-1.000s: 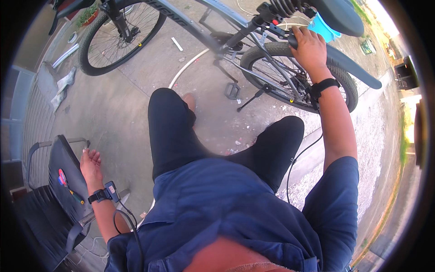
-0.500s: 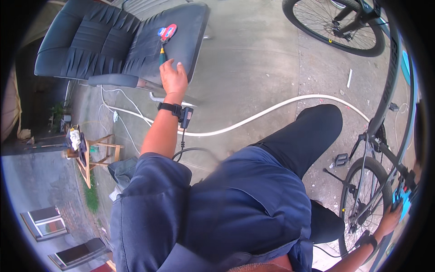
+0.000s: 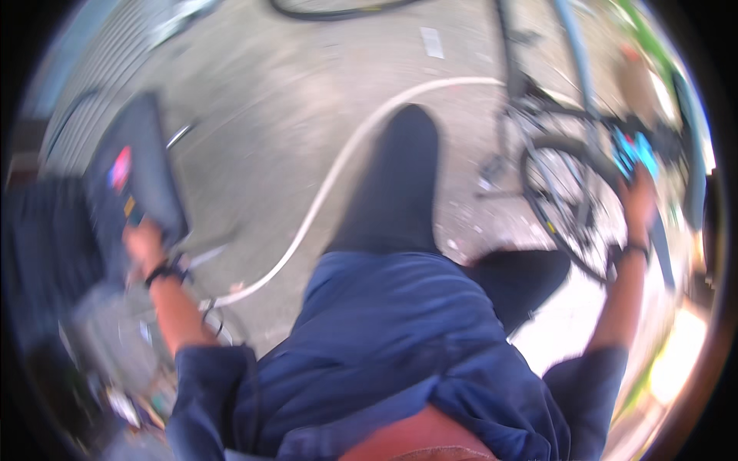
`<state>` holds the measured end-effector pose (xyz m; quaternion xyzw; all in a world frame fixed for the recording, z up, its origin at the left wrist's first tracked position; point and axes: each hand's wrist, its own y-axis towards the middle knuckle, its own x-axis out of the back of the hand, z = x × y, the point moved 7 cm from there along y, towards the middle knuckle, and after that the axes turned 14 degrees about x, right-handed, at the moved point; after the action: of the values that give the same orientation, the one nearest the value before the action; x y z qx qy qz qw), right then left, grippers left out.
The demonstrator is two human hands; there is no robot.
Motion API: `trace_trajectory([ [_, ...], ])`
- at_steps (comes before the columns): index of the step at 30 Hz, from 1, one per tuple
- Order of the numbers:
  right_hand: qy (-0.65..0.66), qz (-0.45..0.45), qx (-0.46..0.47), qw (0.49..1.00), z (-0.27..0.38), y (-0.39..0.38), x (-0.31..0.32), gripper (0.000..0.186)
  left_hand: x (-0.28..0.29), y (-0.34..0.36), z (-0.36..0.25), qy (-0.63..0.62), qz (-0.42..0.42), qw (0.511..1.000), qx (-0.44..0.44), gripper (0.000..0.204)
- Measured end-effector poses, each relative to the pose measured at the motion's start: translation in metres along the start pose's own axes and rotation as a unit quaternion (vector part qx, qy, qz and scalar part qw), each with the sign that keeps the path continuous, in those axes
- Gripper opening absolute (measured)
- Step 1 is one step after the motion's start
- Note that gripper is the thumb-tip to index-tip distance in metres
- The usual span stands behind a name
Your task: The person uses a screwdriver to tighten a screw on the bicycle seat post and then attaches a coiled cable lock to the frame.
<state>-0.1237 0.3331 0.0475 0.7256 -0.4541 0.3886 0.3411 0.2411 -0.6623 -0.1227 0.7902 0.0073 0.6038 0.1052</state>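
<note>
On the black chair seat, far left, lies a slim tool with a green and yellow handle. My left hand is at the handle's end, fingers seeming closed round it, though motion blurs them. Just beyond the tool is a flat red and blue object, too smeared to name. To the right, my right hand holds a bright blue cloth against the bicycle, its fingers partly hidden by blur and the cloth.
The bicycle's wheel and a pedal stand close by my right leg. A pale hose curves across the concrete floor. Part of another tyre shows at the far edge. A small white piece lies on the floor.
The view has swung toward the right, so the chair sits lower and farther left and the bicycle nearer the middle. My left hand stays by the tool; my right hand stays at the blue cloth.
</note>
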Motion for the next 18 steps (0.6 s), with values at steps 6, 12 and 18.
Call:
trace_trajectory([
  [6,-0.039,-0.016,-0.060,0.997,0.013,-0.001,0.014,0.059,-0.064,0.022,0.075,-0.557,0.278,0.719,0.308,0.022],
  [12,-0.036,-0.052,-0.062,0.996,0.017,-0.007,0.028,0.056,-0.036,-0.073,0.012,-0.679,0.402,0.580,0.200,0.028],
  [18,-0.016,-0.038,-0.052,0.998,0.021,-0.021,0.042,0.072,0.009,-0.217,-0.132,-0.612,0.550,0.565,0.056,0.019],
])
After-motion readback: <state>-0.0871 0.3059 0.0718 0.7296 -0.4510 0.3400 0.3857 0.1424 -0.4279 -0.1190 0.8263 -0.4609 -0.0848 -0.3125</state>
